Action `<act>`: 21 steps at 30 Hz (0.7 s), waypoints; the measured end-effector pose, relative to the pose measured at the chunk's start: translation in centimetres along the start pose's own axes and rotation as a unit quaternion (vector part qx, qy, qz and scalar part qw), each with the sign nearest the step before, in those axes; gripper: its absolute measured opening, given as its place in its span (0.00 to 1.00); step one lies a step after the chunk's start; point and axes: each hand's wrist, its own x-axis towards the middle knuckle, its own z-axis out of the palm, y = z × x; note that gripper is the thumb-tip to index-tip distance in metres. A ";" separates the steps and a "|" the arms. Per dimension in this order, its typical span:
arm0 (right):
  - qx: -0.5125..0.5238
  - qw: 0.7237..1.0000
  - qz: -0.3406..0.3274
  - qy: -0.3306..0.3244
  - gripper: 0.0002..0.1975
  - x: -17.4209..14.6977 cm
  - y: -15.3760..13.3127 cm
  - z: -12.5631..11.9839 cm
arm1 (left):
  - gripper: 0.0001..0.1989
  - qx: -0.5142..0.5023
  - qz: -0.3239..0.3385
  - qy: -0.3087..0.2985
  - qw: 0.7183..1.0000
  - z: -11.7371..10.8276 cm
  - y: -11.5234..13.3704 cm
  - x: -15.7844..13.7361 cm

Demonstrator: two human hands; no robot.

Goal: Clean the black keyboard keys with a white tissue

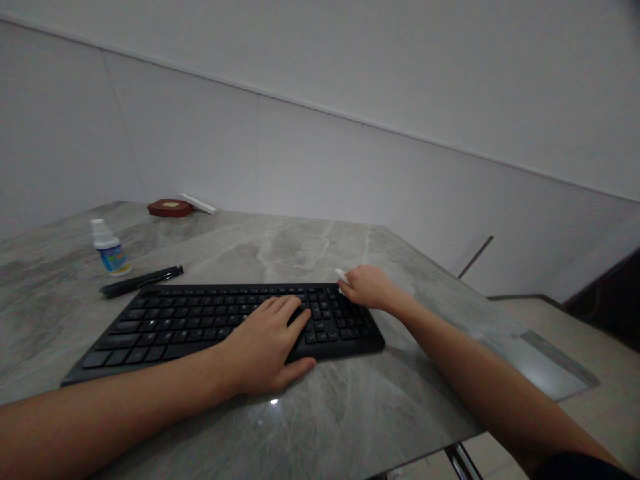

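Observation:
A black keyboard (200, 313) lies flat on the grey marbled table. My left hand (270, 343) rests across its middle right part, fingers spread on the keys and thumb on the table in front. At the keyboard's far right corner, over the number keys, my right hand (367, 287) is closed on a small white cloth or tissue (343, 275). Only a bit of that white piece sticks out past the fingers; the rest is hidden.
Left of the keyboard stands a small white spray bottle (111, 250) with a blue label. Near it lies a slim black object (143, 281). Against the wall sit a reddish-brown case (170, 209) and a white strip (197, 203). The table's edge (430, 257) drops off at right.

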 end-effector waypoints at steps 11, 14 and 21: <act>-0.008 1.000 -0.007 -0.004 0.23 -0.6 0.1 -0.3 | 0.32 -0.003 0.000 -0.001 1.000 0.0 0.0 -0.2; -0.014 0.999 -0.035 0.008 0.23 -0.8 0.2 -0.4 | 0.32 -0.005 0.000 0.004 1.000 0.1 0.0 -0.2; -0.009 0.998 -0.067 0.002 0.23 -0.8 0.6 -0.2 | 0.30 -0.014 0.006 0.019 1.000 0.1 -0.1 -0.2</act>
